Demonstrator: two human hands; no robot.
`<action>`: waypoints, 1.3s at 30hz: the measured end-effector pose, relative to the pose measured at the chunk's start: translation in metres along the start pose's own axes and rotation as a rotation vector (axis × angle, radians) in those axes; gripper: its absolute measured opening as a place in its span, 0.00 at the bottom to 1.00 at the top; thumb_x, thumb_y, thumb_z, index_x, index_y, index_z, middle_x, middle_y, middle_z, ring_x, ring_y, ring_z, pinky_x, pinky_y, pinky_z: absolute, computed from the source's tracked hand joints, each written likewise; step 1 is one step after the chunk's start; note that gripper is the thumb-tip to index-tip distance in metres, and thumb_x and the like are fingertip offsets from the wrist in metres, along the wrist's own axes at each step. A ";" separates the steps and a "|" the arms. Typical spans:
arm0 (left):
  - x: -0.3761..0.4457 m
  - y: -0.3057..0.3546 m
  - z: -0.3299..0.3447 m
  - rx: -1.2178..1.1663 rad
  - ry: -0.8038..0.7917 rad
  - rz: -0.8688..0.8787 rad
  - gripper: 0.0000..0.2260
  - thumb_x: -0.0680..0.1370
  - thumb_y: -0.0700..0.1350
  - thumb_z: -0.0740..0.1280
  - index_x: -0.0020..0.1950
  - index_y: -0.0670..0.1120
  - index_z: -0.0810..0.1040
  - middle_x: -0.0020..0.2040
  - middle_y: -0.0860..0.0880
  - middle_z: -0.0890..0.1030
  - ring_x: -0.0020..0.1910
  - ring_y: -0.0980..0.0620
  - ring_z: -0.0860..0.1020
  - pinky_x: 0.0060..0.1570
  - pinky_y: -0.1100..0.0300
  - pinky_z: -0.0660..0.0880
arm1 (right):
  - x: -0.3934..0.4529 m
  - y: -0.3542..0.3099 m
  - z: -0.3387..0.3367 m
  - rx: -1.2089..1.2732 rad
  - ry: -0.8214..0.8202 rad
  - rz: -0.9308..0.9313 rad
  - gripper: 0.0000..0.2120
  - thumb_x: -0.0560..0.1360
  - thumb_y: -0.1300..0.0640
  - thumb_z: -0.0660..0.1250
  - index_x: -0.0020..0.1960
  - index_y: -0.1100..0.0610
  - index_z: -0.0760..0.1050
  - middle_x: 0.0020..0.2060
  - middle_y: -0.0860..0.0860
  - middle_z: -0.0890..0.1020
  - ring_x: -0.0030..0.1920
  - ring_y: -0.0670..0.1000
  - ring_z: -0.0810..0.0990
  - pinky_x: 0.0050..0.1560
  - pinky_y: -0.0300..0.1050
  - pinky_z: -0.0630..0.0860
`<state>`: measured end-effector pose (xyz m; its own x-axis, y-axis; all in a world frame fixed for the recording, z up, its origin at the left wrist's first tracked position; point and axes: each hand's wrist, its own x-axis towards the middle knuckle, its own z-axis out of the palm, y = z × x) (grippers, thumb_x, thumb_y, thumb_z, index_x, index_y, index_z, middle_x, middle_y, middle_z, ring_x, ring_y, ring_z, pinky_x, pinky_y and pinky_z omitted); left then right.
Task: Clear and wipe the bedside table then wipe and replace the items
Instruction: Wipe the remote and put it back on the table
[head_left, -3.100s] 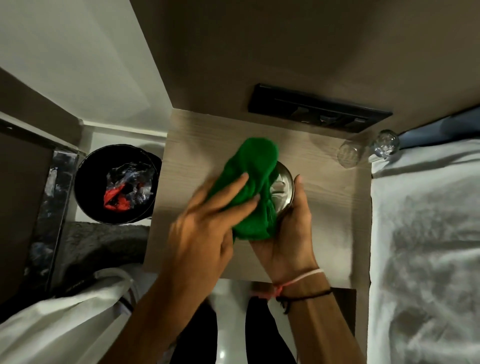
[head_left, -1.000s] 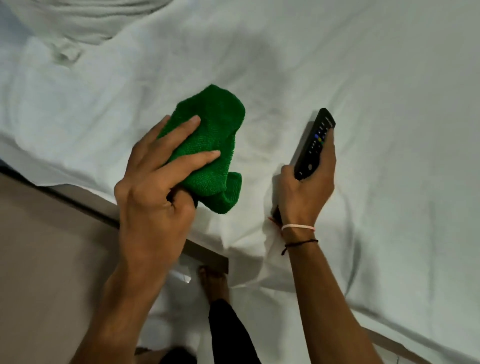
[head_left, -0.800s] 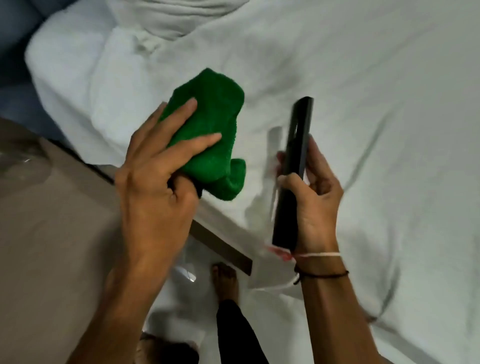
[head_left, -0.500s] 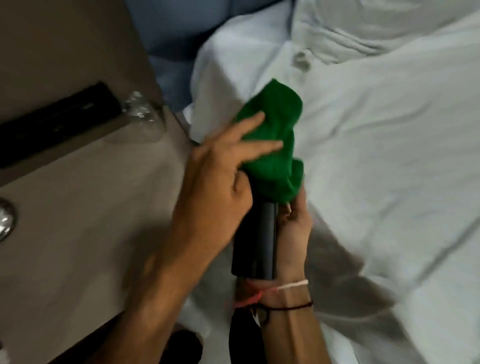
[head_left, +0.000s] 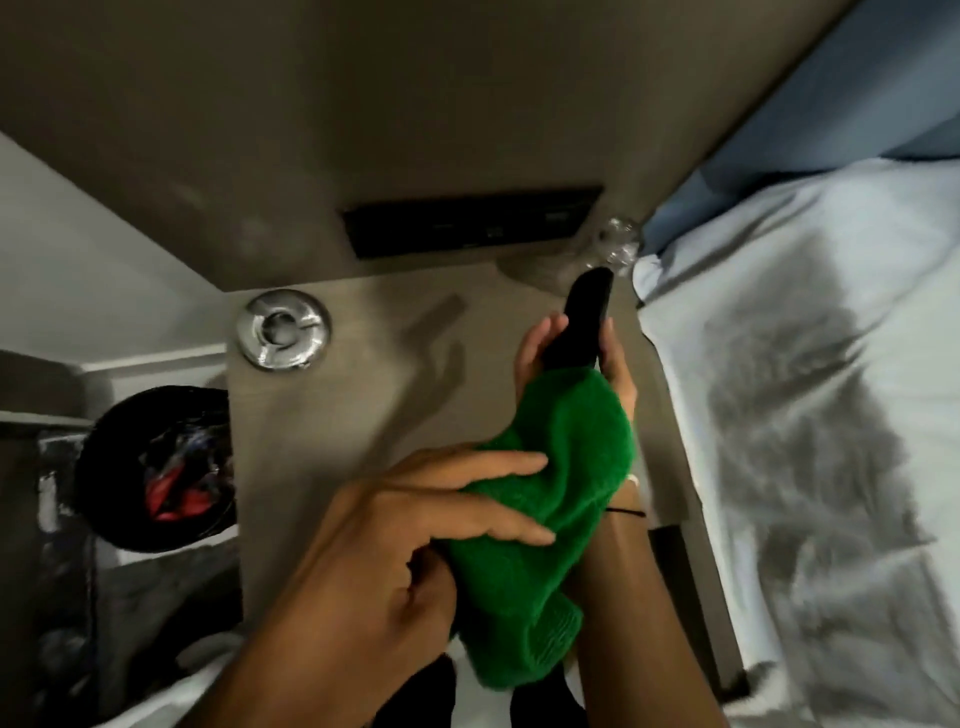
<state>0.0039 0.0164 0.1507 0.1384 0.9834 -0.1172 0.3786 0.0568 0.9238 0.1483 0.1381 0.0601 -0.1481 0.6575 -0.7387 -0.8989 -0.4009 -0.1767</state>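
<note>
The black remote (head_left: 582, 322), over the desk (head_left: 395, 395) near its bed-side edge, sits clamped in the right hand's (head_left: 571, 358) fingers. The left hand's (head_left: 395, 545) fingers pinch the green cloth (head_left: 550, 499) against it. The metal ashtray (head_left: 283, 328) lies well left; bare desk between.

Bare forearms on both sides, uncovered from the lower edge of the view up to the left hand (head_left: 395, 545) and the right hand (head_left: 571, 353). Wears a thin black cord (head_left: 626, 513) round the right wrist, with a short end poking out sideways. Wears also a pale band (head_left: 632, 480) just beyond the cord, nearer the hand, showing only as a small sliver. Lower down, between the two forearms, wears dark trousers (head_left: 431, 691), black or close to it, blurred and too dim to tell the fabric.
</note>
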 end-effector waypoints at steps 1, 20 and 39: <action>-0.004 -0.006 -0.012 -0.045 0.032 0.007 0.32 0.62 0.26 0.59 0.48 0.57 0.89 0.65 0.65 0.81 0.67 0.64 0.77 0.69 0.70 0.70 | -0.001 0.005 0.003 -0.047 0.000 0.091 0.10 0.74 0.52 0.68 0.49 0.58 0.76 0.36 0.52 0.81 0.40 0.50 0.82 0.42 0.44 0.84; 0.086 -0.030 0.008 0.481 -0.058 -0.144 0.22 0.75 0.36 0.63 0.63 0.55 0.82 0.76 0.59 0.72 0.77 0.50 0.67 0.64 0.43 0.79 | 0.005 0.020 -0.009 -0.311 -0.051 0.249 0.23 0.79 0.50 0.58 0.47 0.65 0.86 0.43 0.60 0.87 0.40 0.55 0.88 0.40 0.44 0.86; 0.028 -0.073 -0.002 0.206 0.371 -0.348 0.29 0.68 0.25 0.63 0.57 0.53 0.86 0.70 0.56 0.79 0.71 0.57 0.75 0.70 0.66 0.71 | 0.141 0.027 0.007 -0.655 0.305 -0.084 0.11 0.82 0.67 0.62 0.41 0.60 0.67 0.57 0.68 0.79 0.59 0.68 0.81 0.60 0.63 0.78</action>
<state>-0.0217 0.0404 0.0807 -0.3449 0.9094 -0.2324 0.5206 0.3913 0.7588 0.1000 0.2244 -0.0444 0.1175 0.5341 -0.8372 -0.4569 -0.7194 -0.5231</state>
